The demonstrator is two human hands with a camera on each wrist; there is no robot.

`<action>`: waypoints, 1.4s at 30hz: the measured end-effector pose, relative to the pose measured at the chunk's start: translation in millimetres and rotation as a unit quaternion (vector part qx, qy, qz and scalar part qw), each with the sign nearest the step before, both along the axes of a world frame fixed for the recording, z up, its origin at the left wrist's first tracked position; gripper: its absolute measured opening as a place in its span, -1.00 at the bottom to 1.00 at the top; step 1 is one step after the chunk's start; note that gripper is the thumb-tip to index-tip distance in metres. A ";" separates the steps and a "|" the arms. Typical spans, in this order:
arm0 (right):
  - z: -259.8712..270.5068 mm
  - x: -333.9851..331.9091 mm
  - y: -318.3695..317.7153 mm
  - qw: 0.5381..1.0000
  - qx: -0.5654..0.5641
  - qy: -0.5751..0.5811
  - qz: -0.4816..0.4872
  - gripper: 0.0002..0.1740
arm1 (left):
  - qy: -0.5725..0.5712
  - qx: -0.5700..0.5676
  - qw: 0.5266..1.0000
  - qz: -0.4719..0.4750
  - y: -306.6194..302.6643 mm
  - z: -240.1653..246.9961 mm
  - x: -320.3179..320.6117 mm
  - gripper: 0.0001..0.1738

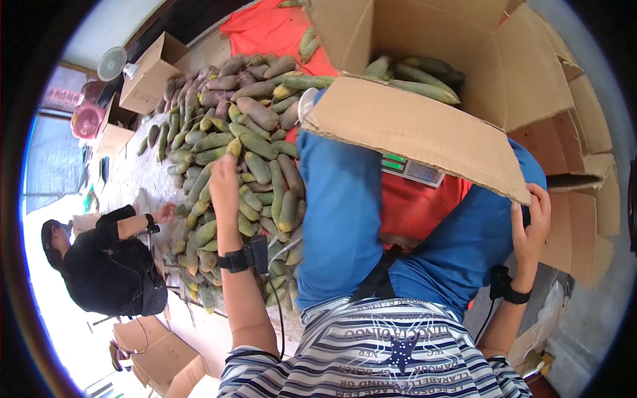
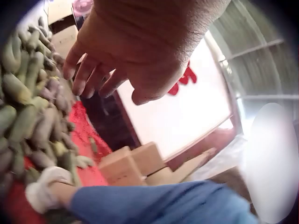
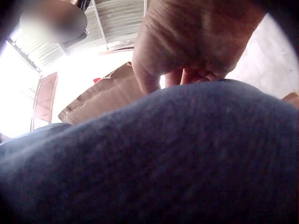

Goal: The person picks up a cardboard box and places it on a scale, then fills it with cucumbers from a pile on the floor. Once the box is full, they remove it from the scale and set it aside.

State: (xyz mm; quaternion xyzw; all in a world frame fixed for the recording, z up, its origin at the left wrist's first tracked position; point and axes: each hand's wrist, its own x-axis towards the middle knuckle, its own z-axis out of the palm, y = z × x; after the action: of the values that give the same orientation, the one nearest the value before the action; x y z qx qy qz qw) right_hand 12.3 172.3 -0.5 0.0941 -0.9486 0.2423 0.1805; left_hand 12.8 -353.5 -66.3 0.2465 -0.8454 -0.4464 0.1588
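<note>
Head: carton flap (image 1: 424, 140) diagonal, down-rightward

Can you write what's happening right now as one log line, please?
left hand: empty, over vegetable pile | right hand: at flap corner, grip unclear | box: vegetables inside | scale: lit green

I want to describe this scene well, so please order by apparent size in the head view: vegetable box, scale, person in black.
1. Vegetable box
2. Person in black
3. Scale, partly hidden, judged by its visible part
</note>
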 end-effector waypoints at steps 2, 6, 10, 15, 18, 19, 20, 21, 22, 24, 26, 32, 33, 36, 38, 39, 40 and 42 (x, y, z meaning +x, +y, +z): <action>-0.1 -1.5 -0.3 1.000 0.015 -0.005 0.000 -0.79 | -0.090 -0.138 0.986 -0.011 -18.4 -40.3 26.3 -0.46; 0.5 0.3 -4.7 1.000 0.003 -0.011 -0.001 -0.79 | -0.225 -0.147 0.963 -0.023 -31.9 -144.3 89.1 -0.45; -2.5 0.7 1.4 1.000 0.020 -0.022 0.000 -0.78 | -0.356 -0.167 0.918 -0.054 -11.7 -201.7 113.4 -0.40; -6.0 -5.0 6.4 0.999 0.045 -0.030 0.004 -0.77 | -0.420 -0.153 0.894 -0.037 4.4 -257.2 112.1 -0.26; -6.7 -5.4 5.8 0.999 0.043 -0.030 0.002 -0.75 | -0.482 -0.186 0.856 0.010 14.4 -242.7 95.7 -0.20; -6.7 -5.7 5.3 0.999 0.037 -0.030 0.006 -0.74 | -0.481 -0.185 0.857 0.008 16.7 -238.2 92.8 -0.20; -6.1 -6.0 5.0 0.999 0.031 -0.030 0.009 -0.74 | -0.491 -0.190 0.850 0.005 18.8 -233.0 89.2 -0.20; -4.8 -6.9 3.1 0.999 0.032 -0.028 0.007 -0.74 | -0.501 -0.196 0.843 0.001 19.0 -231.4 85.6 -0.19; -3.5 -7.7 -0.3 0.999 0.020 -0.034 0.001 -0.74 | -0.498 -0.198 0.844 -0.003 16.3 -234.4 86.2 -0.19; -2.7 -8.5 -5.9 0.999 0.008 -0.036 -0.017 -0.74 | -0.454 -0.095 0.886 -0.024 5.5 -246.6 95.5 -0.28; -2.8 -8.6 -6.1 0.999 -0.005 -0.032 -0.006 -0.74 | -0.369 0.096 0.924 0.027 -7.3 -269.8 106.8 -0.39; 7.2 -11.7 -12.1 0.999 0.024 0.005 0.022 -0.77 | -0.170 0.560 0.808 0.074 1.3 -175.2 81.0 -0.63; 7.0 -11.5 -12.2 1.000 0.023 0.009 0.016 -0.77 | -0.136 0.532 0.834 0.055 0.7 -152.8 74.6 -0.64; 5.8 -11.4 -10.7 0.999 0.026 0.025 0.025 -0.79 | -0.033 0.258 0.965 -0.013 21.6 -39.6 32.6 -0.63; 7.2 -10.9 -11.6 0.999 0.024 0.027 0.032 -0.79 | 0.103 0.136 0.984 -0.060 47.1 30.5 8.0 -0.51; 7.6 -11.4 -12.5 0.999 0.019 0.027 0.035 -0.79 | 0.146 0.110 0.979 -0.085 63.4 64.8 -4.8 -0.48; 7.1 -11.6 -13.2 0.999 0.019 0.030 0.038 -0.79 | 0.173 0.045 0.976 -0.121 75.6 91.3 -18.2 -0.43; 5.1 -11.0 -13.8 0.998 0.011 0.038 0.047 -0.79 | 0.247 -0.035 0.958 -0.143 112.7 131.6 -52.0 -0.37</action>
State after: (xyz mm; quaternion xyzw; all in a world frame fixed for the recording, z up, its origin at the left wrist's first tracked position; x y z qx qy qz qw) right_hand 1.3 158.5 4.6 0.1496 -0.9382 0.2362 0.2037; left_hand -39.2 -240.8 65.3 -0.0001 -0.8214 -0.4815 0.3058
